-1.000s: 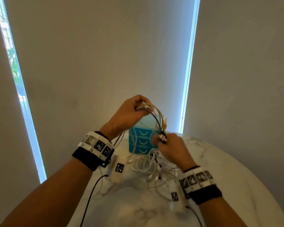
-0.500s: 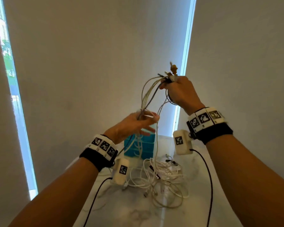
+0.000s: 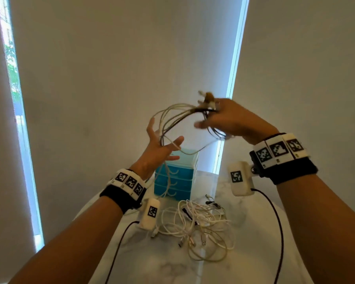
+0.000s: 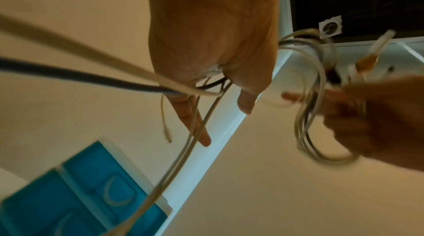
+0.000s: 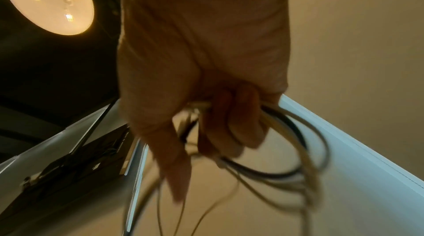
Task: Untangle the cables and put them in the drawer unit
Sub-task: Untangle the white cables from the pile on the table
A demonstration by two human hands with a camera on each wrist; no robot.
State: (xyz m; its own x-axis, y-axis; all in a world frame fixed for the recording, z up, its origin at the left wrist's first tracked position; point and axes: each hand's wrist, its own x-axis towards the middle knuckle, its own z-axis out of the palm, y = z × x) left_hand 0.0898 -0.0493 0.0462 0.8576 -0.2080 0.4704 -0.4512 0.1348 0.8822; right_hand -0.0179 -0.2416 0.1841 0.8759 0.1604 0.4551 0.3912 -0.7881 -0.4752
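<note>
My right hand [image 3: 219, 117] is raised above the table and grips the plug ends of a bundle of white and dark cables [image 3: 178, 113]. In the right wrist view its fingers [image 5: 229, 127] curl round the cable loops [image 5: 302, 136]. My left hand [image 3: 162, 140] is lower and to the left, fingers spread, and the cables run across its palm [image 4: 206, 49] and between its fingers without being pinched. From it the strands hang down in front of the blue drawer unit [image 3: 182, 181], whose drawers are closed. A tangled pile of white cables [image 3: 199, 224] lies on the table.
The white marble table [image 3: 244, 253] is round, with its edge curving away left and right. The drawer unit stands at its far side against grey blinds. Black leads [image 3: 275, 222] hang from the wrist cameras over the table.
My right hand has lifted the cable ends from in front of the drawer unit up to head height. My left hand has dropped its pinch and spread its fingers.
</note>
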